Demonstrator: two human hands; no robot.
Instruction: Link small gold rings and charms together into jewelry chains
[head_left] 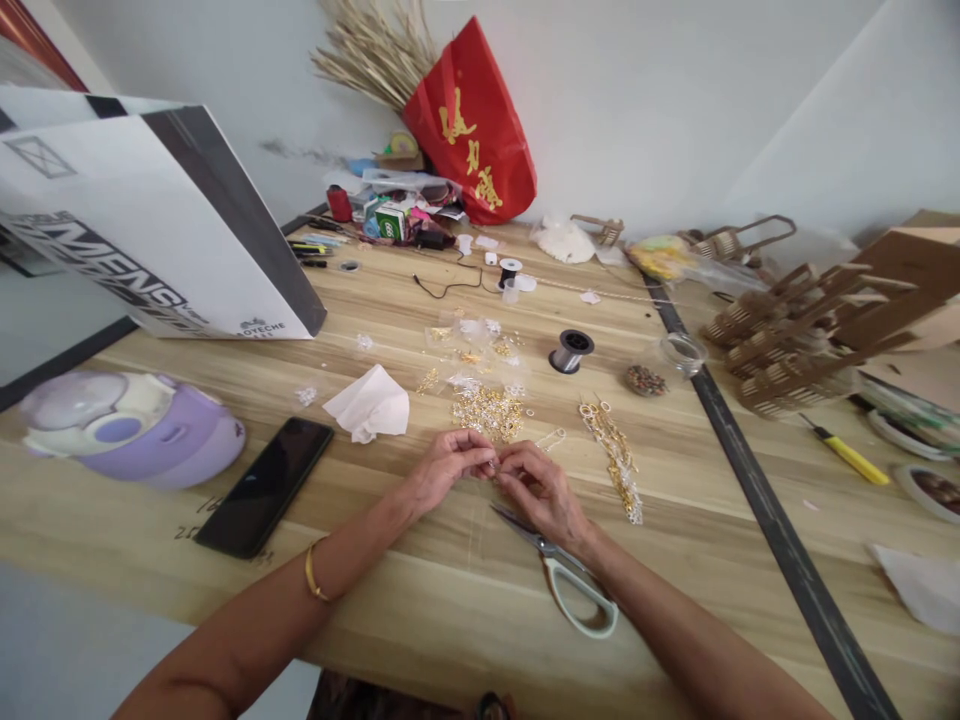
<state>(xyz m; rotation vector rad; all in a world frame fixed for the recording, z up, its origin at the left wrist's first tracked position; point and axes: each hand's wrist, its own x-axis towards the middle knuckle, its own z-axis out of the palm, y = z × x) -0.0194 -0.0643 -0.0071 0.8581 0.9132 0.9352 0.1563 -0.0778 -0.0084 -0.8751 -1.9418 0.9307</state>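
My left hand [454,465] is closed in a pinch on a small shiny piece [493,462], too small to name surely. Its fingertips meet those of my right hand [541,488], also pinched; what that hand grips is hidden. A thin clear thread seems to lie on the wood below them. Just beyond my fingers is a pile of gold and silver beads [487,412]. Scissors with pale handles [581,598] rest partly under my right wrist. Strung gold and silver chains [613,455] lie to the right, and a looped strand [553,438] lies nearer.
A phone [264,488], a purple-and-white bottle [150,425] and a white tissue [373,402] lie left. Ahead stands a spool of wire [571,350]. On the right are a jar of beads [646,379], a yellow cutter [851,455] and small woven baskets [780,375].
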